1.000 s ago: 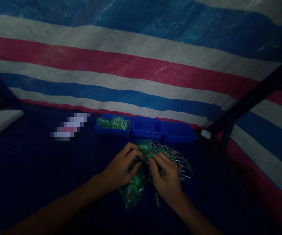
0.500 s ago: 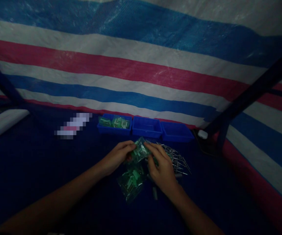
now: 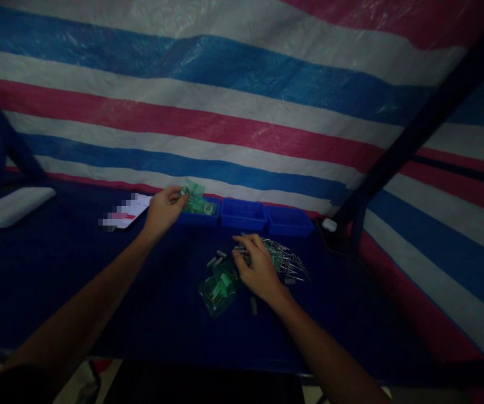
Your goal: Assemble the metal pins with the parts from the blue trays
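Note:
My left hand (image 3: 165, 209) is closed on a small green-tinted plastic bag (image 3: 193, 188), held over the left blue bin (image 3: 197, 219). More such bags (image 3: 208, 207) lie inside that bin. My right hand (image 3: 261, 271) hovers at or rests on the pile of thin metal rods (image 3: 290, 260), fingers apart and curved, with nothing seen in them. Part of the pile is hidden under this hand. Left of it, a filled green bag (image 3: 219, 289) lies on the dark blue table, beside several short grey cylinders (image 3: 214, 261).
A middle blue bin (image 3: 244, 216) and a right blue bin (image 3: 289, 221) stand in the row. A small white case (image 3: 329, 224) lies at the right, a white device (image 3: 12, 207) far left, a partly blurred paper (image 3: 134, 212) between. Striped sheeting (image 3: 225, 118) hangs behind, with dark frame bars.
My left hand has carried the bag away from the right hand, up and left to the left bin. The right hand has let go of the bag and come over the rods. The view has shifted.

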Available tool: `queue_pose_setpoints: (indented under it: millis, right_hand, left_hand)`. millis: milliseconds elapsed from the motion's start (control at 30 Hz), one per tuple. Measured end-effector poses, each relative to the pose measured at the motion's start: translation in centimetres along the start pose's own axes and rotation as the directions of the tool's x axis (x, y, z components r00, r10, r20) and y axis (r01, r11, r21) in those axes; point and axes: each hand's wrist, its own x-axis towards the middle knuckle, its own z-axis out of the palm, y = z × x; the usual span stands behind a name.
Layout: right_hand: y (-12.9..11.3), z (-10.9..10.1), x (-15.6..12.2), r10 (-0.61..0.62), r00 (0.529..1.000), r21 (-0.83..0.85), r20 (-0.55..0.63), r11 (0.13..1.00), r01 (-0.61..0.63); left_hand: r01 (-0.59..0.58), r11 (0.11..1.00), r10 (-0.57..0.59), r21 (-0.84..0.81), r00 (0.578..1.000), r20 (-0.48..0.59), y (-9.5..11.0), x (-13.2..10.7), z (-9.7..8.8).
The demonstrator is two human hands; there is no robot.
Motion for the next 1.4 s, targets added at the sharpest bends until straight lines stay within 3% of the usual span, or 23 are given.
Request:
queue_pose_setpoints:
  millis: [133,267,400,633,700,867,1000,1100,1267,1333,1400]
  right_hand:
    - [0.2,0.2,0.1,-0.037,0.996,-0.019,0.083,0.999,0.039]
    - [0.6,0.3,0.2,-0.072,0.994,-0.036,0.085,0.997,0.075]
    - [1.1,0.5,0.3,-0.056,0.995,-0.058,0.081,0.996,0.061]
    - [1.3,0.7,0.3,-0.073,0.995,-0.054,0.073,0.996,0.077]
    - [1.1,0.8,0.2,-0.081,0.995,-0.063,0.052,0.994,0.084]
    - [1.5,0.7,0.1,-0.078,0.997,-0.110,-0.011,0.991,0.076]
    - [2.2,0.5,0.4,-0.031,0.999,-0.133,-0.026,0.991,0.027]
    - [2.5,0.5,0.5,-0.005,1.000,-0.153,-0.004,0.988,0.005]
    - [2.3,0.7,0.3,0.035,0.999,-0.238,-0.005,0.971,-0.035]
    - [2.1,0.5,0.2,0.085,0.996,-0.311,-0.023,0.946,-0.088]
    - [2.0,0.3,0.0,0.138,0.990,-0.390,-0.035,0.910,-0.141]
  left_hand:
    - [-0.068,0.954,0.111,0.293,0.985,-0.134,-2.2,0.6,-0.2]
    - [-0.180,0.846,0.243,0.502,0.968,-0.062,-4.5,0.2,0.5]
    - [-0.259,0.744,0.341,0.616,0.940,-0.018,-5.4,0.2,1.1]
    - [-0.335,0.656,0.285,0.676,0.940,0.189,-4.5,-1.3,1.0]
    - [-0.331,0.653,0.300,0.682,0.939,0.169,-4.2,-2.0,1.2]
    - [-0.184,0.724,0.277,0.665,0.960,-0.035,-3.6,-2.5,1.6]
    - [-0.211,0.771,0.208,0.601,0.975,0.076,-3.8,-2.3,1.3]
    - [-0.256,0.761,0.226,0.596,0.966,0.126,-4.1,-2.5,1.3]
    - [-0.358,0.706,0.404,0.610,0.912,0.068,-3.2,-3.4,1.9]
    - [-0.477,0.690,0.471,0.545,0.867,0.162,-2.2,-4.4,2.5]
    - [-0.660,0.650,0.536,0.376,0.750,0.388,-1.1,-5.9,3.3]
